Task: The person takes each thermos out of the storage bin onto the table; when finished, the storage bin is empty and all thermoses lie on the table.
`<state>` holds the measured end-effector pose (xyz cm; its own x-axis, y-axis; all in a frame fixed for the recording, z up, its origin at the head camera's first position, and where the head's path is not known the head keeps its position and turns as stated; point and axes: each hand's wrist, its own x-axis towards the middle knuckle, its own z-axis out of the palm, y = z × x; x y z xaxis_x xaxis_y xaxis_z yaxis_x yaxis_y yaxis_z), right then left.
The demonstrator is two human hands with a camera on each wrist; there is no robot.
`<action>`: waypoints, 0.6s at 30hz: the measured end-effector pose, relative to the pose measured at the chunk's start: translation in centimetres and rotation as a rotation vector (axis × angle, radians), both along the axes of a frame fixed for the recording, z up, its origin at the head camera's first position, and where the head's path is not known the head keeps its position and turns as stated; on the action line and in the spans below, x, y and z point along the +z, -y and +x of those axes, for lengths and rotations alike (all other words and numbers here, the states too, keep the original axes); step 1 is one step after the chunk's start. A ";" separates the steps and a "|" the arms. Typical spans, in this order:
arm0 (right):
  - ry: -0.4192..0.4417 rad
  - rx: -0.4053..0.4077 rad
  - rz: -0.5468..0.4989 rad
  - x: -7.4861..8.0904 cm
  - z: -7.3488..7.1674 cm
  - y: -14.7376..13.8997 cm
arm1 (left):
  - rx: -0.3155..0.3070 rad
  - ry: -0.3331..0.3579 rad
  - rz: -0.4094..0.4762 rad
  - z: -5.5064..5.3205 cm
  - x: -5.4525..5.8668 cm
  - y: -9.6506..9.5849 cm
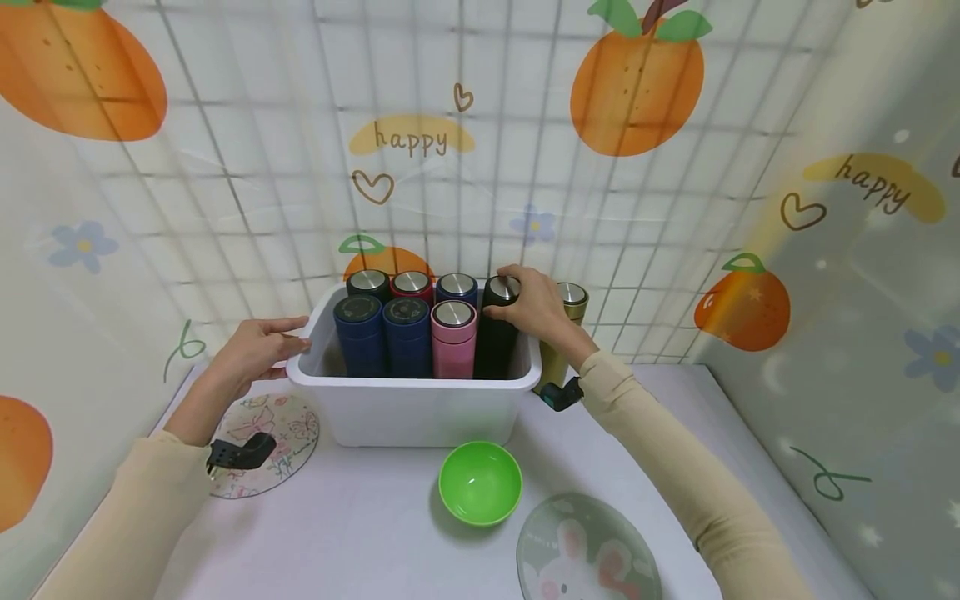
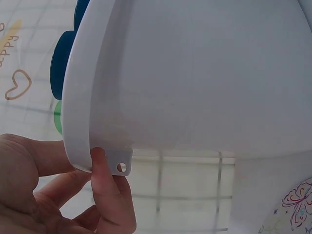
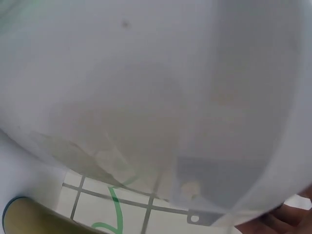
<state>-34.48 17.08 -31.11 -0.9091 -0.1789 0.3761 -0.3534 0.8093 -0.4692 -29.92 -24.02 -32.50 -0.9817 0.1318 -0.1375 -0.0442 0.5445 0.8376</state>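
Nearest the person, a round rabbit mat [image 1: 585, 550] lies on the white table [image 1: 360, 533], with a green bowl [image 1: 480, 483] just beyond it and a butterfly mat [image 1: 300, 425] off to the left, partly under the forearm. Farther on, the left hand [image 1: 251, 350] clamps the left rim of a white bin [image 1: 427, 412] between thumb and fingers, the fingers curled close under the lip. The right hand [image 1: 536, 308] grips the black bottle [image 1: 495, 346] at its top, thumb and fingers parted only by the width of the lid. That bottle stands upright inside the bin at its right end, beside a pink bottle [image 1: 453, 350] and two blue bottles [image 1: 358, 337]; three more stand behind. A gold bottle [image 1: 553, 360] rises outside the bin's right end. At the back hangs a sheet [image 1: 510, 100] printed with oranges, its grid showing through.
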 end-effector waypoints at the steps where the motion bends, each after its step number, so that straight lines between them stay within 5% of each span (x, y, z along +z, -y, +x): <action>1: 0.004 -0.006 -0.005 0.0 0.0 0.0 | 0.001 0.000 -0.001 0.0 0.0 0.0; 18: 0.022 0.007 -0.025 -0.2 0.4 -0.4 | -0.014 -0.001 0.029 0.1 0.0 0.1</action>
